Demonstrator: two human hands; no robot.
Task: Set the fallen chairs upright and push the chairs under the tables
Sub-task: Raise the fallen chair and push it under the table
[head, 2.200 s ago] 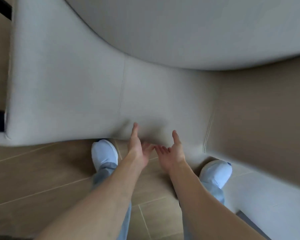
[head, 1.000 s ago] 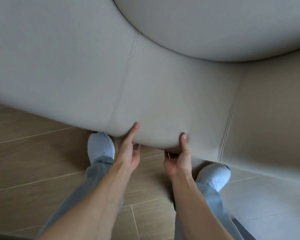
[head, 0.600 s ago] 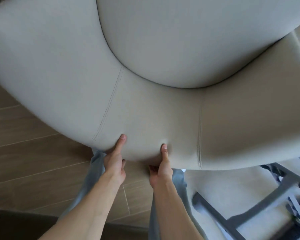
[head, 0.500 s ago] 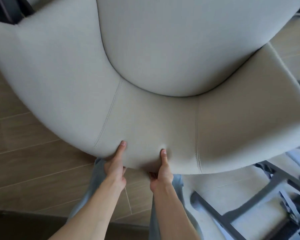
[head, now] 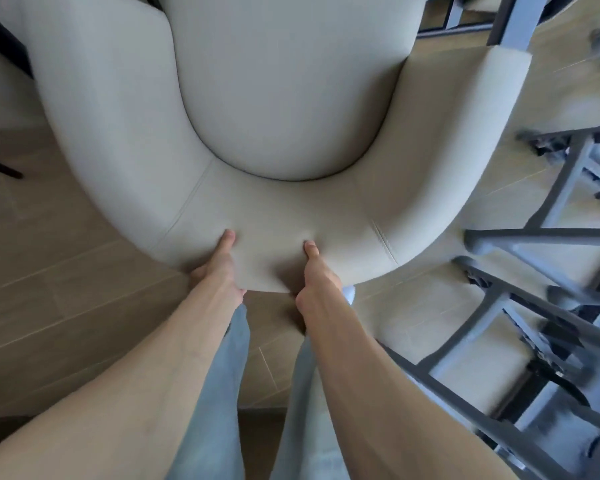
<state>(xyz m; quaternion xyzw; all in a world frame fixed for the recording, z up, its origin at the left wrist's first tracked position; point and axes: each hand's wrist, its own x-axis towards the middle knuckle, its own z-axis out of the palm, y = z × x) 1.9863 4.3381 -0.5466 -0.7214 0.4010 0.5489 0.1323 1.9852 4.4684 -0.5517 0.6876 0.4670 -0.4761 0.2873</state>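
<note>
Now my left hand (head: 219, 268) and right hand (head: 317, 275) both grip the top rim of the backrest of the beige chair (head: 284, 109), thumbs pressed on the inside face, other fingers curled behind it (out of sight). The chair stands on the wood floor (head: 49, 271) right before my legs. It looks bulky and probably heavy; the padding dents under my thumbs, so the firm rim seems the best hold. Its legs are hidden, and the grey frames (head: 534, 306) at right are blurred.
</note>
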